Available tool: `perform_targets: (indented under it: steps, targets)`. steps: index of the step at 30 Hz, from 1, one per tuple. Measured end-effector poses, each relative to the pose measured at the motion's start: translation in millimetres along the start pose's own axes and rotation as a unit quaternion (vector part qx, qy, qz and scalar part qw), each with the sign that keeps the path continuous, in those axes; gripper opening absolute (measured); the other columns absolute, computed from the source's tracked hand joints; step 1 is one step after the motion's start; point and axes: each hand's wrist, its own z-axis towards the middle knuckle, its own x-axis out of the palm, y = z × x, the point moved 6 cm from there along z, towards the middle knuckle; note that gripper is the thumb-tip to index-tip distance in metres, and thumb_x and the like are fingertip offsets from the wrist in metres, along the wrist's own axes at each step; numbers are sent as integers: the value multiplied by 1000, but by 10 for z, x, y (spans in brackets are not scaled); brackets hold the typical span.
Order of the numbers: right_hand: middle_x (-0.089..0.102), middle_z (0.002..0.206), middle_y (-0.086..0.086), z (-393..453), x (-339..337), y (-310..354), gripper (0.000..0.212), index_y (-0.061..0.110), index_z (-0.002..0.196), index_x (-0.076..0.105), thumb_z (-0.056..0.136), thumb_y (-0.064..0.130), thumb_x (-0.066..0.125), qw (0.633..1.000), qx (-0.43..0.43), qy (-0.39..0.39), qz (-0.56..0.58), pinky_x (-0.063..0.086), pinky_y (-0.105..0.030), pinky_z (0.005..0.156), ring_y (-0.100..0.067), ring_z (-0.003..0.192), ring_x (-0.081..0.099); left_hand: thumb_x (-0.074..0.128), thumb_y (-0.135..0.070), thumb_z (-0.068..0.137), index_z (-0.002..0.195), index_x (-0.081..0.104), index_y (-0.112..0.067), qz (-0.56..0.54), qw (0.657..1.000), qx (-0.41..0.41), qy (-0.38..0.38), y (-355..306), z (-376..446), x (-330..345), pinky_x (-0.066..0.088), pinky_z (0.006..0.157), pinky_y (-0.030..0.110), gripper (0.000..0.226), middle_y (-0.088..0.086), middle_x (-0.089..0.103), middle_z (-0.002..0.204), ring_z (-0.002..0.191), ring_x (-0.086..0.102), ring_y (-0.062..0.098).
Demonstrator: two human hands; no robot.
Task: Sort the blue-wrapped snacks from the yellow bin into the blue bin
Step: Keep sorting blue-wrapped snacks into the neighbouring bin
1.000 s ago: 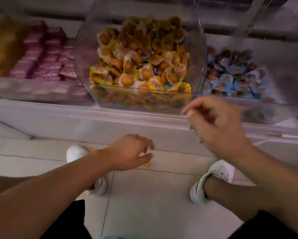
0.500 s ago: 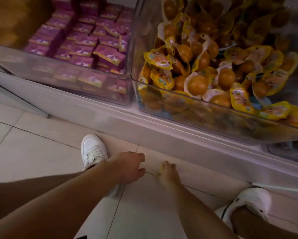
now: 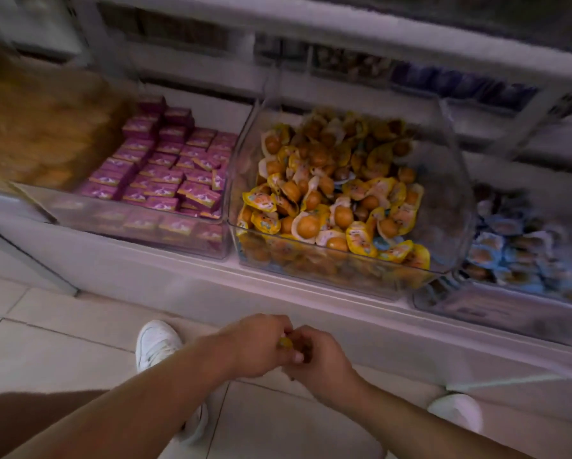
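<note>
A clear bin [image 3: 450, 180] in the middle of the shelf is heaped with yellow-wrapped snacks [image 3: 311, 223]. A few blue wrappers [image 3: 381, 242] peek out among them near its front. To its right, a blurred clear bin [image 3: 476, 303] holds blue-wrapped snacks [image 3: 506, 256]. My left hand [image 3: 255, 347] and my right hand [image 3: 326, 362] meet low over the floor in front of the shelf. Their curled fingers pinch a small yellow-wrapped snack [image 3: 284, 342] between them, and most of it is hidden.
Left of the yellow bin is a bin of purple boxes [image 3: 165, 167], and beyond it a bin of brownish snacks [image 3: 36, 134]. A higher shelf [image 3: 344, 31] runs above. My white shoes [image 3: 157, 342] stand on the tiled floor [image 3: 56, 352].
My right hand has come up off the floor with the yellow-wrapped snack and my left hand has closed in on it. The view has pulled back to show all the bins.
</note>
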Motion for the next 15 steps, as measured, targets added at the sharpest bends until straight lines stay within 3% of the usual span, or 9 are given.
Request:
perform_targets:
  steps: [3,5,9,12,15]
  targets:
    - [68,66,2,-432,-505,772,25,19,86,66,78,-2,76,990,-92,-93,53,46,-23,54,-9,54,58,69,-43,86,107,65,-31,-63,985,87,-137,-600,-341,-543,46,73,26,25,-9,68,90,89,64,12]
    - [72,76,-3,-748,-840,1260,25,22,95,68,78,6,77,973,-175,-143,42,53,-27,58,-18,59,66,68,-48,82,104,67,-36,-111,959,169,-200,-979,-641,-942,48,73,23,26,-16,69,87,85,64,1]
    - [70,90,8,-1129,-1427,2009,21,38,104,67,87,26,66,927,-298,-224,-27,50,-13,69,-10,81,68,69,-44,83,103,72,-34,-94,867,290,-395,-1384,-1118,-1752,44,82,9,23,-21,67,100,97,63,-3]
    - [66,96,18,-1085,-1787,2295,11,38,98,68,95,32,59,897,-323,-267,-141,47,-11,72,-4,91,64,71,-24,89,111,71,-26,40,833,230,-502,-1315,-1143,-2104,44,101,30,22,-11,65,119,114,60,10]
    - [60,99,26,-811,-2046,2299,18,34,105,67,97,22,56,877,-288,-249,-292,41,-7,78,5,95,56,64,-27,92,116,70,-28,176,838,125,-501,-1196,-954,-2127,25,117,50,25,-4,59,133,134,48,24]
